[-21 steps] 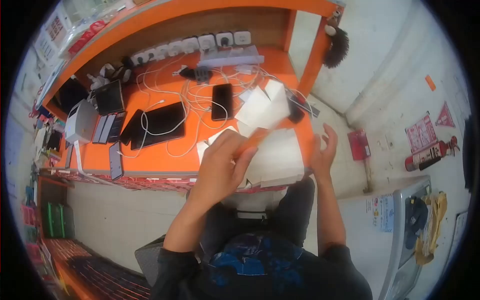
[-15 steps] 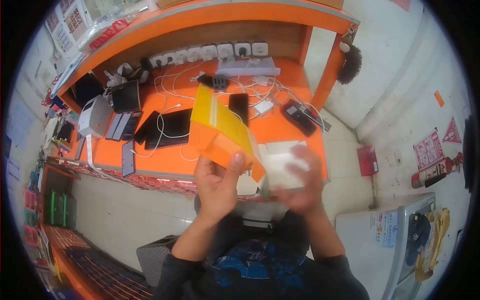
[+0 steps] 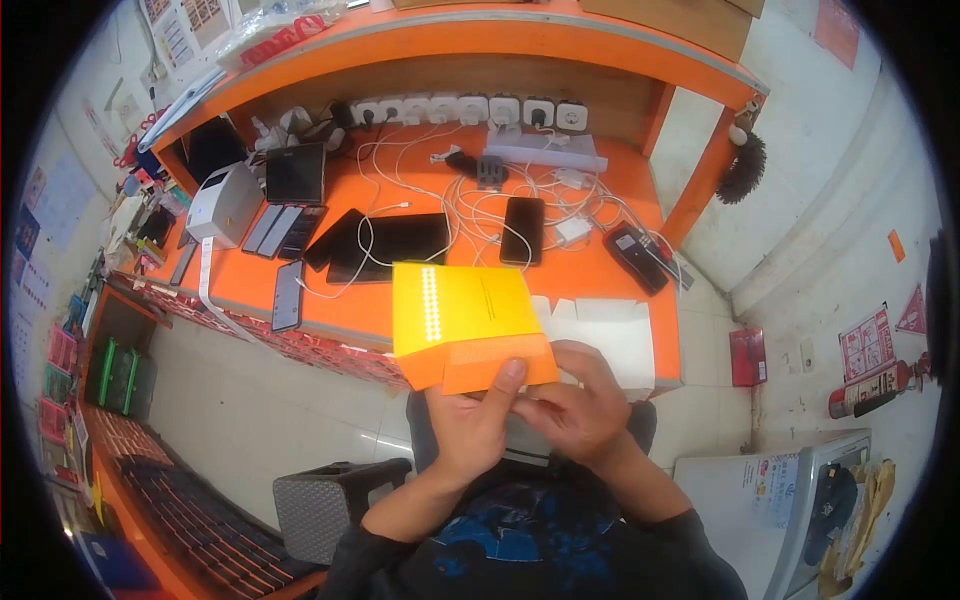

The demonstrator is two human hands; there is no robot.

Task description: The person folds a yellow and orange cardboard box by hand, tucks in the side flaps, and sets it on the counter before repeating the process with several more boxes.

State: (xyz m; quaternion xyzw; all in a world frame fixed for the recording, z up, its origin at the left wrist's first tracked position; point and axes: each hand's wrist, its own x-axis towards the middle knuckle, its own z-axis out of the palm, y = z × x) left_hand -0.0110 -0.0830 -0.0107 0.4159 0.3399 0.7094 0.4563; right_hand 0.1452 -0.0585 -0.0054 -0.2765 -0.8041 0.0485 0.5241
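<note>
My left hand [image 3: 468, 430] is closed on a yellow and orange cardboard box [image 3: 468, 305], its thumb pressed on the orange flap at the near edge. The yellow panel faces up, with a row of white dots and small dark print. My right hand [image 3: 585, 405] is at the box's lower right corner, fingers curled against the edge; part of its grip is hidden under the flap. Just right of the box, an opened white carton [image 3: 610, 340] lies on the orange table [image 3: 345, 312].
A phone [image 3: 522, 230], a tablet [image 3: 400, 250] and tangled white cables spread across the table. A black card terminal [image 3: 635, 258] lies at the right. A white printer [image 3: 224, 205] with a paper strip stands left, beside several phones. Sockets [image 3: 470, 108] line the back.
The box has turned so its yellow panel lies flatter and faces up. My right hand has moved left from above the white carton to the box's corner. The view has shifted slightly.
</note>
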